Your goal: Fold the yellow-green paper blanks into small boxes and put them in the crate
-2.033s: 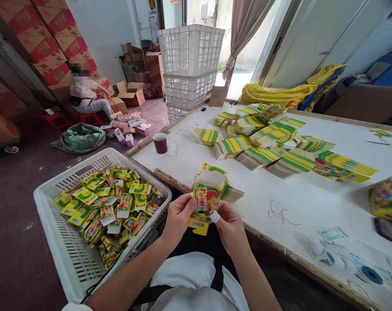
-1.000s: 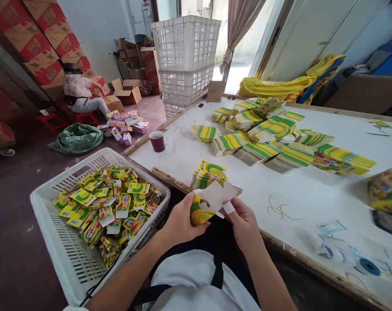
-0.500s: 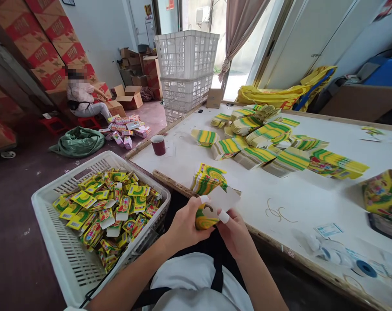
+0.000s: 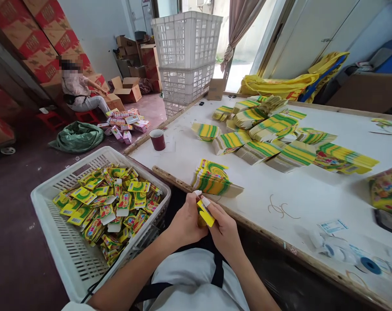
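Both hands meet in front of my body, just off the table's near edge. My left hand (image 4: 187, 222) is wrapped round a small yellow and green carton (image 4: 206, 212), whose lower part it covers. On the carton's other side my right hand (image 4: 222, 224) presses its end with closed fingers. White wraps cover some fingertips of both hands. Just beyond them, a stack of flattened cartons (image 4: 213, 178) rests at the table's edge. To my left, a white plastic basket (image 4: 49, 226) holds a heap of small yellow cartons (image 4: 108, 207).
Bundles of flat cartons (image 4: 273, 129) lie across the white table (image 4: 247, 203). A dark red mug (image 4: 157, 141) stands near its left corner. Rubber bands and a tape roll (image 4: 368, 265) lie at right. Stacked white crates (image 4: 187, 56) stand behind; a seated person (image 4: 81, 88) works at far left.
The carton's white flaps, raised and spread before, no longer show; its yellow end is now between my fingers. My right hand has come closer to my left. The view has tilted down slightly.
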The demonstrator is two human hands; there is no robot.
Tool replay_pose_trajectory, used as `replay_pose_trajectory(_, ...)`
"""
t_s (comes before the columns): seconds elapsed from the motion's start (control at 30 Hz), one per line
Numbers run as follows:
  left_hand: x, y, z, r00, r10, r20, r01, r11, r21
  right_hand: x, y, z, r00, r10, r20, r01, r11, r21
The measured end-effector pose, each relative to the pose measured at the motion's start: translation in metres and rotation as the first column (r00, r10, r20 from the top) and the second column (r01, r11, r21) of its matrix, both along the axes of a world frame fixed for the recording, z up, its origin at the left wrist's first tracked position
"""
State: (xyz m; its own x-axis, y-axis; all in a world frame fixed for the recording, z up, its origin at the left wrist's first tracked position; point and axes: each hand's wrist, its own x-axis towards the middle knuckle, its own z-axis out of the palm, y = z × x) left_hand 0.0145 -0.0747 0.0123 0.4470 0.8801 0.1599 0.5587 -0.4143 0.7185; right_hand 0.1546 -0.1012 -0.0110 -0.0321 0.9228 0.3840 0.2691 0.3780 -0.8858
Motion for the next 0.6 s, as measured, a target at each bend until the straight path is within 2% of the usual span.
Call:
replay_pose_trajectory(0.1, -0.003, 0.001, 0.004, 0.99, 0.115, -0.087, -0.107, 0.99, 0.09, 0.005, 0.004, -0.002, 0.992, -0.124, 0.027, 0.121, 0.989, 0.085)
replay_pose_trajectory(0.17, -0.006, 0.003, 0.011, 0.985, 0.127, -0.115, -0.116, 0.988, 0.099, 0.01, 0.006, -0.003, 0.985, -0.145, 0.088, 0.13, 0.979, 0.155)
replay_pose_trajectory(0.27, -0.013, 0.006, 0.022, 0.993, 0.076, -0.086, -0.067, 0.993, 0.1, 0.019, 0.006, -0.003, 0.969, -0.1, 0.225, 0.052, 0.976, 0.21)
replay_pose_trajectory(0.33, -0.017, 0.007, 0.028, 0.996, 0.06, -0.058, -0.053, 0.992, 0.116, 0.025, 0.006, -0.002, 0.963, -0.092, 0.253, 0.036, 0.975, 0.218)
replay_pose_trajectory(0.4, -0.022, 0.007, 0.031, 0.998, 0.057, -0.035, -0.053, 0.992, 0.114, 0.032, 0.008, 0.0, 0.973, -0.05, 0.227, -0.001, 0.975, 0.221)
replay_pose_trajectory(0.53, -0.026, 0.009, 0.032, 0.997, 0.067, -0.033, -0.064, 0.994, 0.083, 0.039, 0.012, 0.004, 0.979, 0.154, 0.133, -0.175, 0.971, 0.163)
replay_pose_trajectory(0.6, -0.025, 0.009, 0.031, 0.997, 0.059, -0.042, -0.055, 0.993, 0.101, 0.037, 0.013, 0.002, 0.987, 0.143, 0.072, -0.152, 0.979, 0.137)
